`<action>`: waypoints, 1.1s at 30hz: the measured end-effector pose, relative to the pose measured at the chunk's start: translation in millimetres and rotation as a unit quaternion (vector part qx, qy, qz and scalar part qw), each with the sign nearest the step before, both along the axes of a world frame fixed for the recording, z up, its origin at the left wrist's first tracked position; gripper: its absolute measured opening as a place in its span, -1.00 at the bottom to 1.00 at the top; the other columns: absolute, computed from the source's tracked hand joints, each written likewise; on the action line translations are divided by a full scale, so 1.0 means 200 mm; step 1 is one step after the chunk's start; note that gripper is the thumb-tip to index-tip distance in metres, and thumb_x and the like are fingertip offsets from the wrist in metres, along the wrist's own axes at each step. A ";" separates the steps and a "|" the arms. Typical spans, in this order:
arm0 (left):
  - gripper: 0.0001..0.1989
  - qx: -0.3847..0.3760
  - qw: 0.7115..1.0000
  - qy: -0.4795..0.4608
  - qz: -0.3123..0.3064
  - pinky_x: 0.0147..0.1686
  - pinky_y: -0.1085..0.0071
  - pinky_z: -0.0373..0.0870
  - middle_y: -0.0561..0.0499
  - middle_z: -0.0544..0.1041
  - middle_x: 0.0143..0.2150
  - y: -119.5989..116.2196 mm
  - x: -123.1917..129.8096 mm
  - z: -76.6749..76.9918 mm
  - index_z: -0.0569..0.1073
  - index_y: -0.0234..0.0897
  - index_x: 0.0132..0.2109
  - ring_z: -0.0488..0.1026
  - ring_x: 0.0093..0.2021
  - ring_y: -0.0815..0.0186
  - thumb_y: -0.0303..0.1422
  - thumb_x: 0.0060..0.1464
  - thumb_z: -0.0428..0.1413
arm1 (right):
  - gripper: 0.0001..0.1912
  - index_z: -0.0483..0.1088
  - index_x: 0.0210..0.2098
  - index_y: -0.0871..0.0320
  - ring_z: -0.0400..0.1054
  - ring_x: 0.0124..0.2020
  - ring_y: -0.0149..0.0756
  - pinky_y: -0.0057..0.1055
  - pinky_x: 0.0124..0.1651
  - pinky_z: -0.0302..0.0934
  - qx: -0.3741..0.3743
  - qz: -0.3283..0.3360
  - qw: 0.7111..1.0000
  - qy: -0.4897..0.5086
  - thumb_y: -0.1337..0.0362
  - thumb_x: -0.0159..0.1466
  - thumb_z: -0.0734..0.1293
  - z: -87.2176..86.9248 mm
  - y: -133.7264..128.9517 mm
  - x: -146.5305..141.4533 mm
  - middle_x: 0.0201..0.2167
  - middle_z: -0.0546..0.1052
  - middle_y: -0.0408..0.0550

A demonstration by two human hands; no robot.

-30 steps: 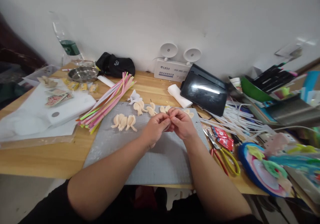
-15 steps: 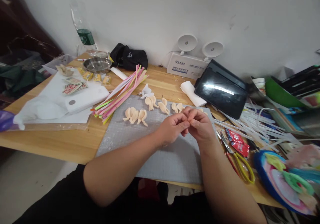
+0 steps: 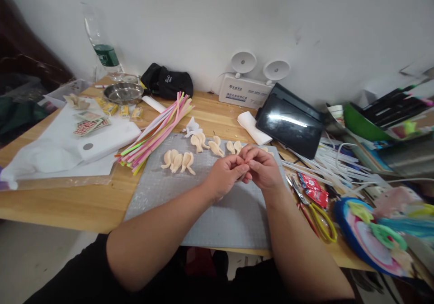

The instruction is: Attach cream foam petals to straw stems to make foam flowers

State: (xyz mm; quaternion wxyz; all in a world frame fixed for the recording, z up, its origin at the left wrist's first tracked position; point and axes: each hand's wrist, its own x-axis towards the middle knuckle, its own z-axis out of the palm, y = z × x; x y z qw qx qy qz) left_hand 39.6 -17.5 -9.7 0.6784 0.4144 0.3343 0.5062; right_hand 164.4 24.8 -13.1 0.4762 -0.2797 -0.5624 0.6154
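My left hand [image 3: 225, 175] and my right hand [image 3: 262, 166] meet above the grey cutting mat [image 3: 224, 222], fingertips pinched together. Whatever lies between the fingers is hidden; it is too small or too covered to name. Behind and left of them, several beige petal-like pieces of what looks like modelling clay sit on the mat: a cluster [image 3: 178, 161] at the left, a pair [image 3: 199, 142], another pair [image 3: 216, 146], and one more pair [image 3: 233, 147] just beyond my fingers. Part of another piece shows behind my right hand.
Coloured strips [image 3: 159, 132] lie left of the mat, near a white box-like device [image 3: 108, 139]. Yellow-handled scissors [image 3: 318, 218], red packets [image 3: 313, 188] and a blue-rimmed plate [image 3: 342, 222] with coloured clay are at the right. A black glossy case [image 3: 291, 125] stands behind.
The whole view has shifted slightly, so things on the table appear further left. My hands stay pinched together over the mat, with hardly any change in their fingers.
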 end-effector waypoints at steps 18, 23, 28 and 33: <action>-0.80 -0.020 0.995 -0.011 0.102 -0.79 0.58 0.08 0.14 0.31 -0.49 0.08 -0.09 0.07 0.31 -0.30 -0.48 0.16 -0.71 0.57 -0.33 -0.23 0.19 | -0.71 0.31 -0.54 0.19 0.29 -0.58 -0.49 -0.46 -0.48 0.25 -0.161 0.081 0.980 0.087 0.08 0.00 0.35 -0.05 -0.06 -0.18 -0.59 0.40 -0.21; -0.75 -0.012 0.993 -0.025 0.114 -0.80 0.60 0.11 0.14 0.30 -0.55 0.09 -0.10 0.08 0.28 -0.30 -0.52 0.20 -0.70 0.54 -0.31 -0.26 0.22 | -0.73 0.37 -0.50 0.21 0.30 -0.63 -0.51 -0.49 -0.50 0.23 -0.172 0.074 0.981 0.059 0.11 -0.02 0.37 -0.08 -0.04 -0.18 -0.63 0.44 -0.20; -0.76 -0.003 0.992 -0.040 0.122 -0.75 0.54 0.22 0.06 0.39 -0.31 0.09 -0.11 0.09 0.31 -0.30 -0.51 0.27 -0.62 0.53 -0.32 -0.28 0.23 | -0.75 0.37 -0.54 0.21 0.22 -0.67 -0.53 -0.48 -0.55 0.22 -0.222 0.092 0.967 0.085 0.16 -0.10 0.42 -0.07 -0.05 -0.18 -0.71 0.36 -0.26; -0.80 0.006 0.987 -0.116 0.110 -0.54 0.47 0.35 0.09 0.40 -0.35 0.10 -0.12 0.10 0.32 -0.28 -0.52 0.36 -0.43 0.42 -0.36 -0.25 0.23 | -0.70 0.25 -0.69 0.21 0.11 -0.72 -0.58 -0.54 -0.63 0.11 -0.197 0.058 0.977 0.066 0.19 -0.13 0.44 -0.05 -0.04 -0.17 -0.73 0.31 -0.28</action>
